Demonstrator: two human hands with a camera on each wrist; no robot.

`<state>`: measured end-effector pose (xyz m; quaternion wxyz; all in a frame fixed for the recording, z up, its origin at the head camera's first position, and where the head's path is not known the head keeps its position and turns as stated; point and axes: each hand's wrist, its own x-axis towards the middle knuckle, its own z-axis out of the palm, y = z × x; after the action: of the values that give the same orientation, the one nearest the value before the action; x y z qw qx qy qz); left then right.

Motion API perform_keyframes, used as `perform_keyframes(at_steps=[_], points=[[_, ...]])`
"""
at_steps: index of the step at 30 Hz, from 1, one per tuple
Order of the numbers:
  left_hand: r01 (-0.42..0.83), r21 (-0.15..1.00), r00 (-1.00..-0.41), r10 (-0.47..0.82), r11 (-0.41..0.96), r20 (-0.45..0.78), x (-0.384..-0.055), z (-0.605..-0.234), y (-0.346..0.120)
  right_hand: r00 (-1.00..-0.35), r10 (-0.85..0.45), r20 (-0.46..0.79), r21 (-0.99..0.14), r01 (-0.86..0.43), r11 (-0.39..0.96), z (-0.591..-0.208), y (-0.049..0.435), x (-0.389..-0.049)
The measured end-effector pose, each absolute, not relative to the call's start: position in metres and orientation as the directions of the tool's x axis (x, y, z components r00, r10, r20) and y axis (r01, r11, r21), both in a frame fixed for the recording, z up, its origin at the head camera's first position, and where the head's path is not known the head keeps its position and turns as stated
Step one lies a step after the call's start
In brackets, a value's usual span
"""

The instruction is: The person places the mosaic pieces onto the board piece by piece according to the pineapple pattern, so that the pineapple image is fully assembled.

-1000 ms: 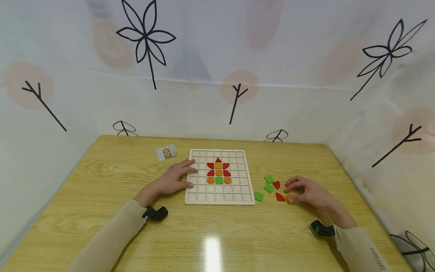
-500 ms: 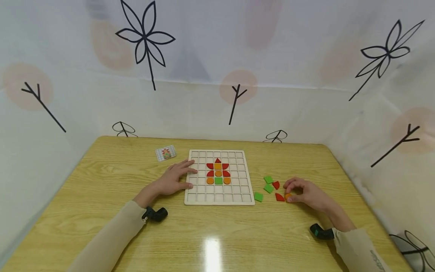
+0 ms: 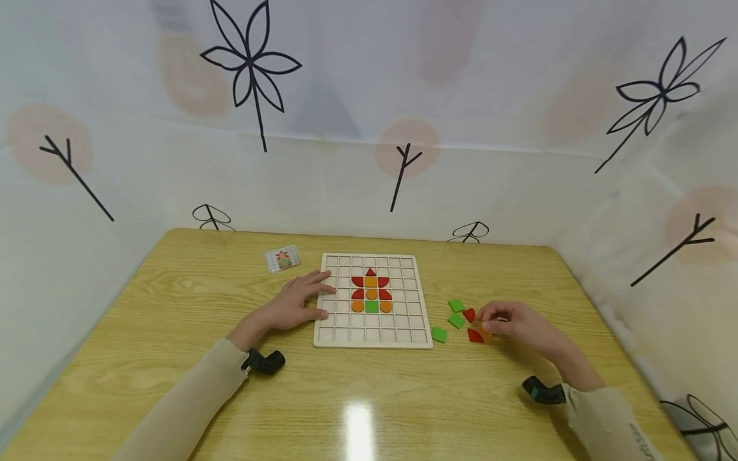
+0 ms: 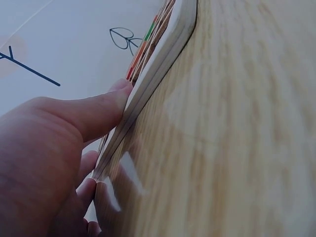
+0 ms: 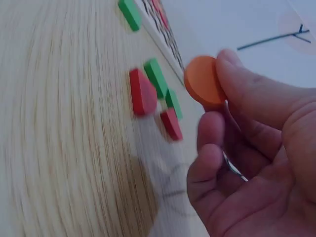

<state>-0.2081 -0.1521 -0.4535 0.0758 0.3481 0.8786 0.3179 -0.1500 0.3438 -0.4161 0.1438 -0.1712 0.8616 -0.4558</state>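
An orange round disc (image 5: 201, 81) is pinched between the thumb and fingers of my right hand (image 3: 521, 330), above the table right of the board. My left hand (image 3: 295, 302) rests on the left edge of the wooden grid board (image 3: 343, 333), fingers spread over its rim; the left wrist view has the thumb (image 4: 106, 111) against that edge. On the board sits a figure of red, orange and green pieces, with a red triangle (image 3: 370, 272) at its top and a green square (image 3: 371, 306) in its bottom row. Two red quarter-circle pieces (image 3: 475, 335) lie beside my right hand.
Several loose green squares (image 3: 439, 335) lie between the board and my right hand. A small pattern card (image 3: 282, 258) lies behind my left hand. A patterned cloth (image 3: 323, 186) stands behind the wooden table (image 3: 277, 410).
My right hand has lifted the orange disc off the table and shifted slightly left with it. The left hand has stayed on the board's edge.
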Motion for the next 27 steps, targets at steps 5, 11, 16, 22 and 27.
perform_keyframes(at_steps=[5, 11, 16, 22, 27], points=[[0.570, 0.611, -0.742, 0.663, 0.549, 0.096, -0.207, -0.452, -0.152, -0.934, -0.344, -0.096, -0.839, -0.110, 0.533, -0.415, 0.316, -0.151], [0.579, 0.610, -0.739, 0.663, 0.540, 0.115, -0.206, -0.451, -0.151, -0.945, -0.327, -0.012, -0.875, -0.148, 0.460, -0.420, 0.281, -0.157], [0.576, 0.606, -0.743, 0.661, 0.548, 0.108, -0.206, -0.451, -0.150, -0.948, -0.320, 0.008, -0.892, -0.151, 0.425, -0.419, 0.253, -0.161], [0.563, 0.611, -0.749, 0.656, 0.556, 0.093, -0.206, -0.449, -0.151, -0.939, -0.344, -0.020, -0.918, -0.119, 0.379, -0.422, 0.221, -0.167], [0.565, 0.615, -0.748, 0.656, 0.551, 0.099, -0.205, -0.449, -0.151, -0.911, -0.411, 0.025, -0.893, -0.205, 0.401, -0.431, 0.196, -0.171]])
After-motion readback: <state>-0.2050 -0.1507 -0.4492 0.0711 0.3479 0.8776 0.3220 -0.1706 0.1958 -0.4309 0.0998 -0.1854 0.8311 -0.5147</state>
